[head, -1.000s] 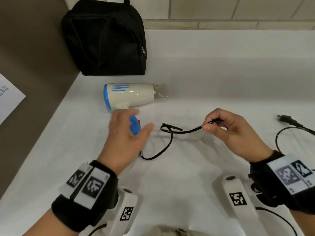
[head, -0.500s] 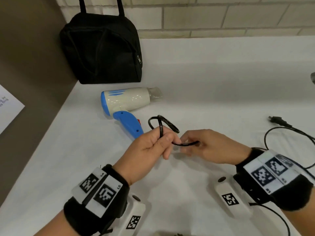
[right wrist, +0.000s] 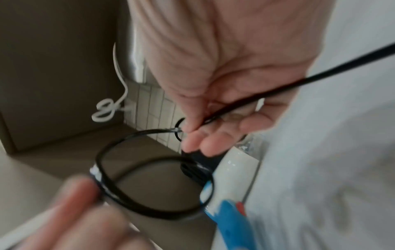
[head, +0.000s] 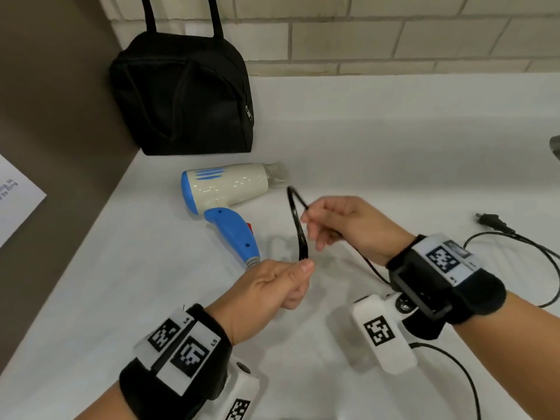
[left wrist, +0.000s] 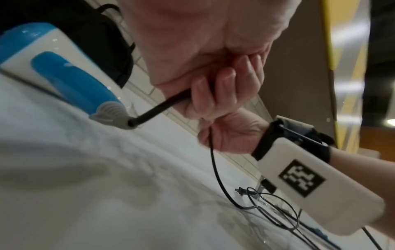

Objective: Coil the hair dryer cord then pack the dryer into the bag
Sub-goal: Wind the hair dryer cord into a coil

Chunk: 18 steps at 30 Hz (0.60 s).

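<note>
A cream and blue hair dryer lies on its side on the white counter, nozzle pointing right. Its black cord rises from the handle end in small loops. My left hand grips the bottom of the loops just right of the handle end. My right hand pinches the cord at the top of the loop, and the slack runs under that wrist to the plug. The black bag stands zipped at the back left against the wall.
Loose cord curves lie on the counter at the right by the plug. A brown side wall with a white paper borders the counter's left edge. A tiled wall runs behind.
The left hand went from near the dryer handle to gripping the cord. The right hand lifted away from it, drawing an upright loop between the hands.
</note>
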Tool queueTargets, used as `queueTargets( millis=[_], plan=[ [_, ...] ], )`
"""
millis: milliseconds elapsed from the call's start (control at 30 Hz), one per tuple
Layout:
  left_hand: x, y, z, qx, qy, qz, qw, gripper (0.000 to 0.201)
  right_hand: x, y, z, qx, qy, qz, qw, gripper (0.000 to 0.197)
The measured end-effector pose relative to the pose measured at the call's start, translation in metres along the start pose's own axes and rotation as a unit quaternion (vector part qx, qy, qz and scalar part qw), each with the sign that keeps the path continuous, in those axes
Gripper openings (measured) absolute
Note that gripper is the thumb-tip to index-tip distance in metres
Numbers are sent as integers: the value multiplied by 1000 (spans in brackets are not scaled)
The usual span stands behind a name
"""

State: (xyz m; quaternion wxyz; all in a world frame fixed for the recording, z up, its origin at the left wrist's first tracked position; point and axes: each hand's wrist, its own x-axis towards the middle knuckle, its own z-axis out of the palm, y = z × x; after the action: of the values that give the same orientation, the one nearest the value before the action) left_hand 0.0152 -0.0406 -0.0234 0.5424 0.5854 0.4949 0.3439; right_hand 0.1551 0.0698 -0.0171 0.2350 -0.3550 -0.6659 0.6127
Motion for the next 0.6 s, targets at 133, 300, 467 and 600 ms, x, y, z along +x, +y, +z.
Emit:
queueTargets(
  millis=[133,300,467,600],
  plan=[
    [3,-7,-10,-84,19,-65,994,43,-16,-11,-20,90,6,-130,987,8],
    [7,-7,-24,-190,62,-73,977,42,-50,-22,-55,-74,-152,-56,984,13],
    [9,8,-24,-185,85,-9,979,41,-48,7,-67,-557,-118,45,821,8],
    [-5,18,-23,-93,64,78,991,42,-32,24,-86,-651,169,-92,734,12]
  ],
)
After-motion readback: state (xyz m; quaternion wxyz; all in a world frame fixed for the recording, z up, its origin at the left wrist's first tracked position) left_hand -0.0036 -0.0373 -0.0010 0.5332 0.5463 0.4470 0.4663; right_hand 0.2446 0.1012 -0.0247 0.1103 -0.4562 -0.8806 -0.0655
